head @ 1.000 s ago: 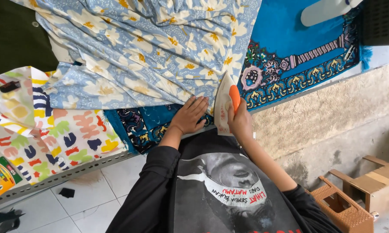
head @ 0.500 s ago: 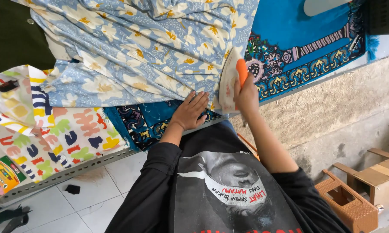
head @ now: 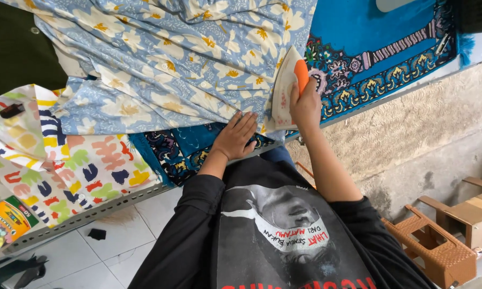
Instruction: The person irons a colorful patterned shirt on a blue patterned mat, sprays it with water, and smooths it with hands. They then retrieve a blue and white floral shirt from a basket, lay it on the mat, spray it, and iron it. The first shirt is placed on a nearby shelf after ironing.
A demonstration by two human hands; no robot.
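At far left, a yellow box sits near the table edge, beside a cloth with coloured shapes. A dark garment lies at the upper left corner.

Across the middle, the floral sheet, blue with yellow-centred flowers, is heaped in loose folds over a blue patterned mat. Judged soft, light and limp; it will slide and bunch under pressure, so it is best held flat by a spread palm close to the worked area.

Left hand lies released, palm down, fingers spread and pointing up the table, pressing the sheet's lower edge against the mat. Forearm runs straight out from a black sleeve.

Right hand is clenched around the orange handle of the iron, which stands tilted, sole turned left and touching the sheet's right edge. Iron judged rigid and fairly heavy; the handle is the only safe hold. Right arm is bare, extended, wrist cocked upward.

At lower right, a brown plastic stool and a cardboard box stand on the floor.
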